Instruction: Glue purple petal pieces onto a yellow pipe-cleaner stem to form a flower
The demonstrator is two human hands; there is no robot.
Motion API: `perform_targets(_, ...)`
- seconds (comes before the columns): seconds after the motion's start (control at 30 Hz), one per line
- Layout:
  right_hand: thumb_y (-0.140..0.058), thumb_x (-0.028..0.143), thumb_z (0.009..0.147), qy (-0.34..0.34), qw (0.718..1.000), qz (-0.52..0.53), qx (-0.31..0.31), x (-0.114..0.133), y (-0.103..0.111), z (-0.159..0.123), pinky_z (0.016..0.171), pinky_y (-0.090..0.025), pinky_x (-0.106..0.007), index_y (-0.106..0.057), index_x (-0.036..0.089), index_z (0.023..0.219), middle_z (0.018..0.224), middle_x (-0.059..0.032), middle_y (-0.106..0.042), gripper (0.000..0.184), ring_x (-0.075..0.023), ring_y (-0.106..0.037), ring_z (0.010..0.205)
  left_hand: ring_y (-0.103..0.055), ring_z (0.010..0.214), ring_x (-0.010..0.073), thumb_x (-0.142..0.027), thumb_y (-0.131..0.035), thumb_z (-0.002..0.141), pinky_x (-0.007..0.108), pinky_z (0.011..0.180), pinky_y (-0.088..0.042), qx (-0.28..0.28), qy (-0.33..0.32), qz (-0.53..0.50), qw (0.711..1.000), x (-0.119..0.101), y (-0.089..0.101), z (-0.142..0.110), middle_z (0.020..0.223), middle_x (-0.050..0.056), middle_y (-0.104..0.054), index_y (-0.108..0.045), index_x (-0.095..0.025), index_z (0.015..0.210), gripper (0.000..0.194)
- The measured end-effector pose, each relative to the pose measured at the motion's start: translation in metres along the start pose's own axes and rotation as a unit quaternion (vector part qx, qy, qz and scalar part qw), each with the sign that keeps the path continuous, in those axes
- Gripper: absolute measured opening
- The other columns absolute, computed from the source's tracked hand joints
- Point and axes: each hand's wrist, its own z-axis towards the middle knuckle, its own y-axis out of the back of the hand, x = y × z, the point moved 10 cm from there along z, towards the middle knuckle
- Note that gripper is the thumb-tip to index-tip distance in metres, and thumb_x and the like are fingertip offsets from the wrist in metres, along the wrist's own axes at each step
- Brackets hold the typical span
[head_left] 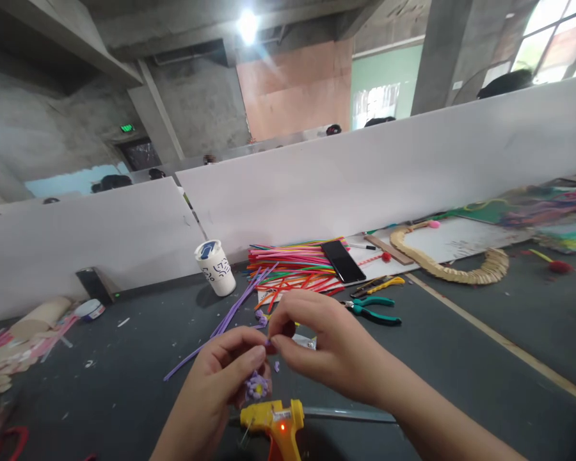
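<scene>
My left hand [216, 378] is closed around a small purple flower [256, 387] with a yellow centre, which shows below the fingers. Thumb and forefinger of my right hand [317, 339] pinch together at the left fingertips, on what looks like a small purple piece [268, 342]; its shape is mostly hidden. Just below my hands, a yellow hot glue gun [273, 419] shows a lit orange light, and a clear glue stick [348, 415] extends from its back. Purple pipe cleaners [240, 304] lie beyond my left hand.
A white cup [215, 269] stands before the white partition [288, 198]. Colourful pipe cleaners [292, 262] lie under a black phone [344, 261]. Green-handled pliers [374, 310] are right of my hands. A curved beige strip [427, 266] is farther right; a small jar [90, 310] is left.
</scene>
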Motion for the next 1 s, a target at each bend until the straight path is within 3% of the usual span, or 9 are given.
perform_targets(0.17,-0.058,0.003,0.073,-0.028,0.999,0.037,0.021,-0.008,-0.014,-0.002,0.063,-0.04,-0.022,-0.059,0.018,0.07,0.069,0.0049,-0.057,0.016,-0.0108,-0.052,0.066,-0.045,0.048,0.0082,-0.034,-0.081,0.068,0.02,0.046,-0.03,-0.018,-0.027,0.035,0.999,0.0,0.007,-0.008,0.052,-0.001,-0.061,-0.073,-0.017,0.064,0.019)
perform_targets(0.4,-0.06,0.003,0.075,-0.038,0.997,0.041,0.047,-0.017,-0.028,-0.007,0.06,-0.041,-0.018,-0.062,0.017,0.072,0.067,0.006,-0.058,0.015,-0.0092,-0.054,0.064,-0.045,0.048,0.008,-0.028,-0.08,0.065,0.019,0.045,-0.029,-0.078,-0.035,0.04,0.996,0.01,0.017,-0.011,0.054,-0.003,-0.061,-0.075,-0.02,0.071,0.011)
perform_targets(0.57,-0.063,0.006,0.08,-0.053,0.997,-0.019,0.061,-0.025,-0.029,-0.009,0.067,-0.044,-0.019,-0.065,0.018,0.081,0.076,0.0043,-0.063,0.012,-0.0095,-0.058,0.072,-0.042,0.047,0.0087,-0.029,-0.077,0.066,0.019,0.044,-0.03,-0.089,-0.062,0.078,0.991,0.006,0.02,-0.011,0.052,-0.003,-0.057,-0.072,-0.019,0.062,0.012)
perform_targets(0.67,-0.061,0.009,0.084,-0.106,0.986,-0.095,0.084,-0.05,-0.02,-0.016,0.068,-0.045,-0.021,-0.067,0.017,0.092,0.085,-0.0008,-0.069,0.013,-0.0124,-0.062,0.076,-0.042,0.047,0.0093,-0.031,-0.079,0.065,0.019,0.043,-0.029,-0.11,-0.083,0.109,0.984,0.002,0.031,-0.009,0.051,-0.002,-0.058,-0.071,-0.018,0.061,0.016)
perform_targets(0.77,-0.061,0.009,0.079,-0.171,0.955,-0.192,0.145,-0.078,-0.019,-0.035,0.058,-0.04,-0.024,-0.071,0.017,0.08,0.074,-0.0032,-0.07,0.012,-0.016,-0.061,0.065,-0.041,0.047,0.0087,-0.032,-0.079,0.067,0.019,0.044,-0.028,-0.16,-0.11,0.122,0.973,0.002,0.054,-0.007,0.053,-0.003,-0.059,-0.072,-0.018,0.063,0.016)
perform_targets(0.87,-0.072,0.019,0.072,-0.211,0.915,-0.255,0.23,-0.09,-0.046,-0.062,0.05,-0.035,-0.025,-0.072,0.017,0.068,0.061,-0.0047,-0.069,0.004,-0.019,-0.062,0.057,-0.04,0.047,0.008,-0.032,-0.079,0.067,0.019,0.044,-0.028,-0.195,-0.113,0.114,0.968,0.009,0.074,-0.004,0.056,-0.004,-0.06,-0.072,-0.018,0.064,0.016)
perform_targets(1.0,-0.067,0.044,0.081,-0.248,0.874,-0.304,0.286,-0.086,-0.096,-0.093,0.048,-0.036,-0.029,-0.071,0.014,0.057,0.057,-0.0143,-0.07,0.038,-0.0289,-0.069,0.058,-0.044,0.046,0.008,-0.034,-0.08,0.066,0.02,0.045,-0.033,-0.222,-0.099,0.095,0.965,0.022,0.091,-0.004,0.057,-0.004,-0.061,-0.072,-0.017,0.067,0.019)
